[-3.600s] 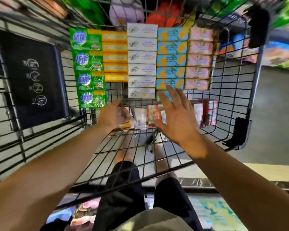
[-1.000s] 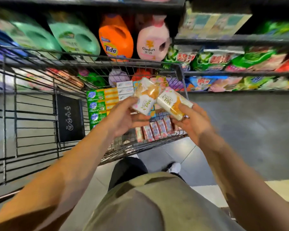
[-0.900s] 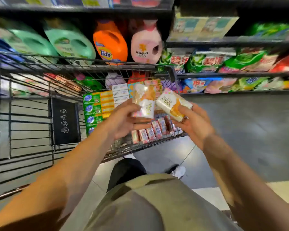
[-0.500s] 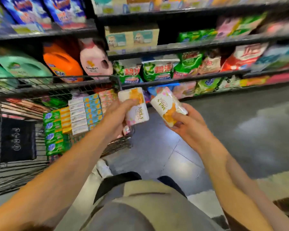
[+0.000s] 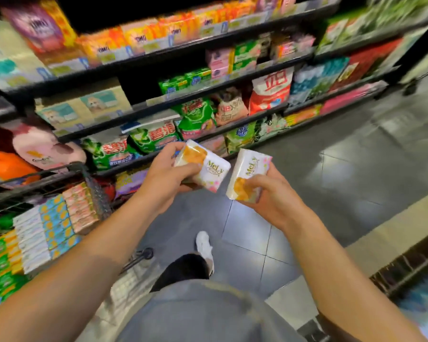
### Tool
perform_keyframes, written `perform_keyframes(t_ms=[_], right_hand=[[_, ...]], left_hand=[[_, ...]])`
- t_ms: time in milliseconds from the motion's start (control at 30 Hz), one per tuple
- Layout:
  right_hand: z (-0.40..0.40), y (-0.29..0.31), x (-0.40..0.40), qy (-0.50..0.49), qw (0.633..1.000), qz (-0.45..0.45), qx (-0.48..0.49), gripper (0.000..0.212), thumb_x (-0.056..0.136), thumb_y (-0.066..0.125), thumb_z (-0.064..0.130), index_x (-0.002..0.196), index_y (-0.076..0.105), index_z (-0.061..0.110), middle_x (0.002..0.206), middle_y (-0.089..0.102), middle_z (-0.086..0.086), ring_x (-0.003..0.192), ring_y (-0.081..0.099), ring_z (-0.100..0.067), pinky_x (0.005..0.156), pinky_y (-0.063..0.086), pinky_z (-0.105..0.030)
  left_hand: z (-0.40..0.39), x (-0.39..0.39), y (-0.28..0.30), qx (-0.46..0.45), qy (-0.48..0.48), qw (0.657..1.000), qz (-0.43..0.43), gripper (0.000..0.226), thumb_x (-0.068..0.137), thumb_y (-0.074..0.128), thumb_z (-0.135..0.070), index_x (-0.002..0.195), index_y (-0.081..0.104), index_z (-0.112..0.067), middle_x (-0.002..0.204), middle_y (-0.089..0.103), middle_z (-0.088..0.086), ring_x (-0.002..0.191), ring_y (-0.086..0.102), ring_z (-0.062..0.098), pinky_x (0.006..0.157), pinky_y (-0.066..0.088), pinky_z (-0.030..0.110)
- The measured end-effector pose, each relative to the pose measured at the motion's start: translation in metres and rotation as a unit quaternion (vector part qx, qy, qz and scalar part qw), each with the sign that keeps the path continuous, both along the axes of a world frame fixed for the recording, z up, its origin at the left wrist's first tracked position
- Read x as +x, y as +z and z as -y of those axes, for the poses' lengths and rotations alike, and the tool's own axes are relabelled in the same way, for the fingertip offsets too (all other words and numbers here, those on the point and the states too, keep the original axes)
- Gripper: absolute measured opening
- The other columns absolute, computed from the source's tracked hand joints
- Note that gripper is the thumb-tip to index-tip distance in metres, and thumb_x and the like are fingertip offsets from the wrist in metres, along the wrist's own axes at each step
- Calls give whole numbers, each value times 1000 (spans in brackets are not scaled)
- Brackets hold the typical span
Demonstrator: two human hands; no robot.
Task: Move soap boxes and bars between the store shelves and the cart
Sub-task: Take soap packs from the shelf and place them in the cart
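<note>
My left hand [image 5: 166, 177] grips a white and orange wrapped soap bar [image 5: 205, 166], and my right hand [image 5: 269, 196] grips a second soap bar of the same kind [image 5: 248, 174]. I hold both over the grey floor, to the right of the wire cart [image 5: 94, 191]. Inside the cart, rows of soap boxes [image 5: 52, 225] lie side by side in green, yellow, white, blue and pink. The store shelves [image 5: 183, 97] stand just beyond my hands.
Detergent bags [image 5: 153, 138] and bottles [image 5: 42, 149] fill the lower shelves, with boxed goods higher up. My leg and white shoe [image 5: 204, 245] are on the tiled floor [image 5: 356, 169]. A low beige ledge [image 5: 393, 228] runs along the right.
I lifted the two soap bars out of the cart and turned right toward the shelves; the cart has slid to the left edge of view. Both hands keep their grip.
</note>
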State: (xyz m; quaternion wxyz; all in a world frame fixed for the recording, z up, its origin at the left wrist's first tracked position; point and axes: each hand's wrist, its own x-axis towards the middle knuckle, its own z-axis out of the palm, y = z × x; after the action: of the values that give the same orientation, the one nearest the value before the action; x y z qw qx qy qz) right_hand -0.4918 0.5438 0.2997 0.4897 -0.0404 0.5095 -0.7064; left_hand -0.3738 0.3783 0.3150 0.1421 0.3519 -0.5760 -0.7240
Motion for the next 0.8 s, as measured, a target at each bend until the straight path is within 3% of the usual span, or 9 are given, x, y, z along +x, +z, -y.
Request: perform_keyframes(t_ms=[67,133,267,367,467,567,700,800], right_hand=[[4,2,-27,-43,998,33,7,29,97,45,6,118,61,19,99,73,-6,85,70,-23,73,59,-44],[10,3,-57,-84,996,8,33,18,101,49,18,111,64,17,91,74,-4,80,70,-22,67,58,-38],[21,10,-133,-102,968,-186,135,11,90,65,8,96,66,17,85,72,-3,74,67,-18,56,46,-27],[34,19,-201,-123,946,-233,188,17,84,69,5,92,60,18,83,68,-2,73,64,-17,62,48,-30],[51,28,-262,-122,946,-227,196,29,88,62,8,110,58,27,95,64,-2,75,63,-17,57,49,-29],[65,43,-312,-111,963,-187,159,44,92,49,5,125,59,33,101,65,2,80,66,-15,64,53,-34],[81,55,-361,-131,985,-91,70,46,89,38,-5,109,66,25,89,72,-2,77,68,-17,73,58,-38],[89,61,-394,-138,989,-41,20,44,83,35,-9,97,65,20,86,68,-6,72,65,-18,71,56,-38]], left_hand=[[-1,-27,-1,6,-9,1000,-2,27,89,57,7,102,56,-18,76,69,-2,61,67,11,43,47,22],[3,-58,-3,12,-19,1000,-4,27,90,57,5,107,57,-15,84,70,2,67,69,14,47,51,25],[24,-128,-4,-7,-33,999,-6,26,87,63,3,107,59,-14,97,71,10,81,70,20,60,57,33],[44,-186,3,-16,-23,999,-18,25,86,64,4,103,59,-14,90,73,7,78,70,18,56,51,25],[64,-242,11,5,-6,999,-33,26,86,63,6,103,56,-11,78,73,3,68,71,17,53,53,26],[79,-293,19,40,5,998,-54,32,88,60,7,110,55,-16,87,70,6,71,71,19,62,58,36],[89,-348,34,69,-21,994,-79,41,94,51,4,123,57,-24,106,68,8,77,71,19,60,56,34],[90,-387,48,118,-21,986,-117,41,97,46,3,122,63,-25,113,70,9,87,72,23,63,57,35]])
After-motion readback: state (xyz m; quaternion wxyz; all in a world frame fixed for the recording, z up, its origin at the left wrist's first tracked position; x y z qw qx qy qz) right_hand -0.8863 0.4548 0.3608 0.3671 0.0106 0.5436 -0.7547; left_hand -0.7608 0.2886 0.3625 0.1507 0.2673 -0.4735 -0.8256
